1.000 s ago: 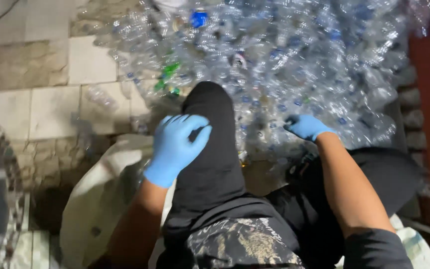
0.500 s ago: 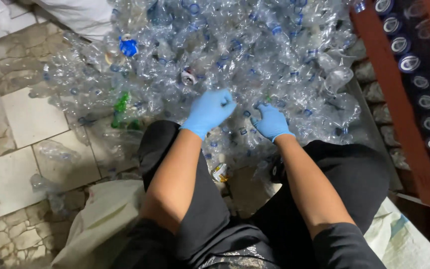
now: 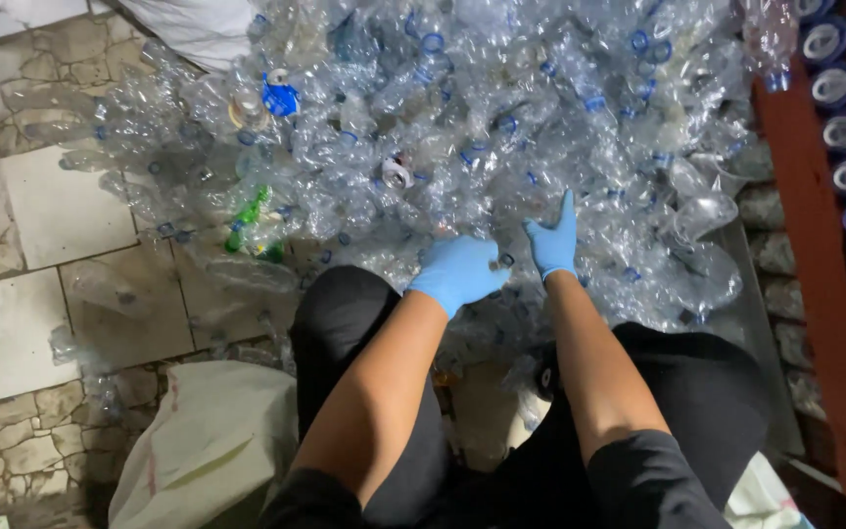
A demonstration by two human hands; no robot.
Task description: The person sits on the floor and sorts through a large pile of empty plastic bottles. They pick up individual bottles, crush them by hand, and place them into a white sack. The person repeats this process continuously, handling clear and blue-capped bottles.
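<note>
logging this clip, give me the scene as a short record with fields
setting: tiled floor with a large pile of crushed clear plastic bottles
left hand: blue glove, curled on bottles at the near edge of the pile; grasp unclear
right hand: blue glove, fingers extended, reaching into the pile
odd items: green bottle, blue cap
nearby: white sack at the left knee, red rack of bottles on the right
</note>
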